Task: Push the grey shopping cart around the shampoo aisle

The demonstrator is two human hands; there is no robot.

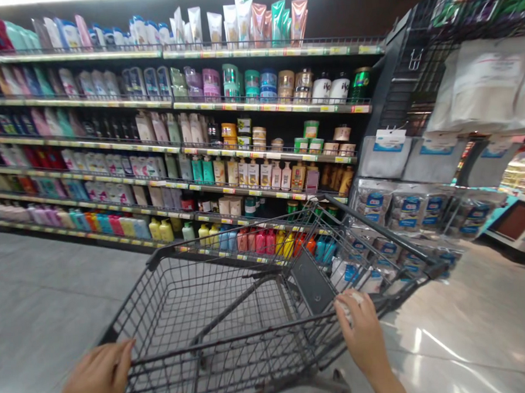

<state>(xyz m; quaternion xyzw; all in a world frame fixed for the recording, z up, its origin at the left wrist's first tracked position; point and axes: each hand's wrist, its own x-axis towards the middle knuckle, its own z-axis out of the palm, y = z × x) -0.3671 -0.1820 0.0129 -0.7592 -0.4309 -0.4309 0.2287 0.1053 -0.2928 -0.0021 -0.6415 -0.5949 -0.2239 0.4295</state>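
Observation:
A dark wire shopping cart [235, 340] stands crosswise in front of me, its handle end toward the right. Its basket holds nothing that I can make out. My left hand [96, 378] is closed on the near left corner of the cart's rim, with the thumb along the top edge. Farther right, my right hand [361, 329] is closed over the near rim beside the dark child-seat panel [313, 282]. Some pale thing, too small to name, shows at its fingers.
Long store shelves [266, 107] with bottles, jars and tubes run behind the cart. At the right, packaged goods [375, 205] hang on a rack beside the shelf end. Grey floor [42, 290] shows at the left, and a display case [516, 221] stands at the far right.

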